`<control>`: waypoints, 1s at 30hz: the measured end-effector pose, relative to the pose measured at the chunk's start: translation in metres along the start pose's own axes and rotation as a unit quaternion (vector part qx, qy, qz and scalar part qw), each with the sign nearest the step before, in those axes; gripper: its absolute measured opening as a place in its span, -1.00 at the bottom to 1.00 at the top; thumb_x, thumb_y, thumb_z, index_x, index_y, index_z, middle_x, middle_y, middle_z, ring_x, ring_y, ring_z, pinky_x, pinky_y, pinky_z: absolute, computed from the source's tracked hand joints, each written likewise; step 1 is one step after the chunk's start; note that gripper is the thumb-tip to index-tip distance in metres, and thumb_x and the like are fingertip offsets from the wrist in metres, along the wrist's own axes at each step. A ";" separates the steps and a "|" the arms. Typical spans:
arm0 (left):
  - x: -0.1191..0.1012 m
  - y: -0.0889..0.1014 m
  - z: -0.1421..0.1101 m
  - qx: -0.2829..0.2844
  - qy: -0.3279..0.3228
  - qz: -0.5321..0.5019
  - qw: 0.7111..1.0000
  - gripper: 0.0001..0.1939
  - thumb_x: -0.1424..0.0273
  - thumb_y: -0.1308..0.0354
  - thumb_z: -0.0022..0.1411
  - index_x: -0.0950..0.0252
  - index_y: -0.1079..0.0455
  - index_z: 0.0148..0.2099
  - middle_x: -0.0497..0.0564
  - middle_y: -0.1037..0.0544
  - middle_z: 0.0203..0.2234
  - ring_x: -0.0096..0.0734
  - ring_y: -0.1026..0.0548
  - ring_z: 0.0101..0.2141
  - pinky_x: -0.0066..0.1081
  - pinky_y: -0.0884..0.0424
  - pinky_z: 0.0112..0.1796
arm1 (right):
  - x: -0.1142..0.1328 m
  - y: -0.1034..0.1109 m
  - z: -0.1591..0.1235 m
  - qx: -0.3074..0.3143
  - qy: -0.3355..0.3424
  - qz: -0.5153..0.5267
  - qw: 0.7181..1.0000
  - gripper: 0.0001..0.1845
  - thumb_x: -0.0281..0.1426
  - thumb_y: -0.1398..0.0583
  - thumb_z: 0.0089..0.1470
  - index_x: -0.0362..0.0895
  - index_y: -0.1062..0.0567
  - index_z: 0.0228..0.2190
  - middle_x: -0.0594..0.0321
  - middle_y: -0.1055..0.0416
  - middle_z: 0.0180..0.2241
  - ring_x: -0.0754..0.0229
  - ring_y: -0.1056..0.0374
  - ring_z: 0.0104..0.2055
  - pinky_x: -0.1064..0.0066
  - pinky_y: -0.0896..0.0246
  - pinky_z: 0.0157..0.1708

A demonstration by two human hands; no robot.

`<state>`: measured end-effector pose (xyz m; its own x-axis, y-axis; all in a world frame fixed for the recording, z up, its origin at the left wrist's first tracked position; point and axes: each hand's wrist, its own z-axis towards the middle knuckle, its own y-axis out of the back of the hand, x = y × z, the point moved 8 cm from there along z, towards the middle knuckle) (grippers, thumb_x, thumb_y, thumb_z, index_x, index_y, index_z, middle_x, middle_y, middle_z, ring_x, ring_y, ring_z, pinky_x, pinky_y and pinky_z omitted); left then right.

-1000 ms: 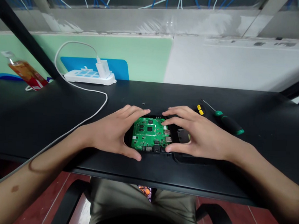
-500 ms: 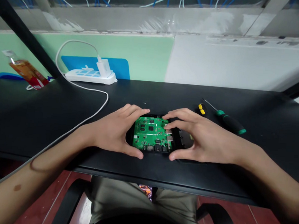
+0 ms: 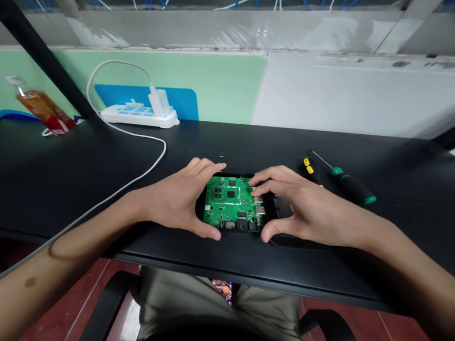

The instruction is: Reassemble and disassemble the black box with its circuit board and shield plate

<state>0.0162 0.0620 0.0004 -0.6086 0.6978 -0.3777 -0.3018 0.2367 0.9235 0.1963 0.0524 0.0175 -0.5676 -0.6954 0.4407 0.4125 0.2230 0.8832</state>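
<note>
A green circuit board (image 3: 225, 207) lies face up in a shallow black case (image 3: 200, 204) on the black desk. My left hand (image 3: 177, 195) grips the case's left end, thumb along the near edge and fingers along the far edge. On the right side, my right hand (image 3: 306, 207) has its fingertips at the board's metal ports and far corner, its thumb at the near right corner. Beneath that palm sits another dark piece (image 3: 283, 208), mostly hidden. Behind the right hand lie a green-and-black screwdriver (image 3: 353, 185) and a black-and-yellow object (image 3: 308, 166), partly covered.
A tiny light-coloured piece (image 3: 221, 156) lies just beyond the case. At the back left stands a white power strip (image 3: 138, 116) with a charger (image 3: 160, 103) plugged in. Its white cable (image 3: 133, 180) runs across the desk past my left forearm. A drink bottle (image 3: 47, 110) is farther left.
My right thumb has shifted slightly right and away from me along the near edge. More of the black-and-yellow object shows. The left hand keeps its hold; the view has moved only slightly.
</note>
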 end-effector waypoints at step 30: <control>-0.005 0.007 -0.002 -0.054 -0.059 -0.032 0.996 0.13 -0.23 -0.43 -0.04 0.22 -0.02 0.35 0.26 -0.33 0.14 0.19 -0.36 0.10 0.21 -0.38 0.11 | -0.003 0.011 -0.004 -0.036 0.042 0.012 0.998 -0.25 0.00 -0.40 0.01 0.08 -0.38 0.18 0.09 -0.25 0.37 -0.15 -0.24 0.40 -0.14 -0.32 0.29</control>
<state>0.0156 0.0587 0.0087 -0.4968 0.7600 -0.4189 -0.4183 0.2132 0.8829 0.2059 0.0544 0.0252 -0.4957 -0.7463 0.4442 0.4778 0.1927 0.8571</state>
